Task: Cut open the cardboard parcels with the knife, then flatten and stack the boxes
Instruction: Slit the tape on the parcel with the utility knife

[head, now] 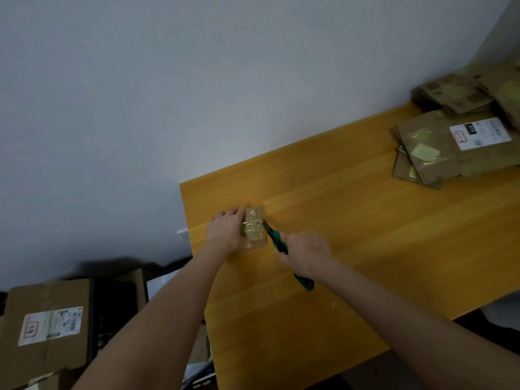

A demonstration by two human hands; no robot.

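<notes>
- The small taped parcel (254, 228) lies on the wooden table (351, 220) near the table's left edge, just left of the frame's centre; shiny clear tape covers its top.
- The left hand (228, 230) lies palm down against the parcel's left side. Its fingers reach along the far left edge and its thumb hooks the near corner, so it grasps the parcel and steadies it on the table.
- The left forearm runs up from the lower left of the frame, nearly straight, to that hand.
- The right hand (305, 254) is clenched round the teal-and-black utility knife (277, 240), knuckles up; the handle's end sticks out below the wrist.
- The knife slants up and left, and its tip touches the parcel's right edge about halfway along.
- The right forearm enters from the lower right corner and angles toward the centre.
- The 2 hands are near each other, with only the parcel and the knife's front end between them.
- A pile of flattened boxes (439, 153) rests on the table at the upper right, well apart from the parcel; the top 1 carries a white label.
- A labelled carton (47, 319) sits off the table at the lower left.
</notes>
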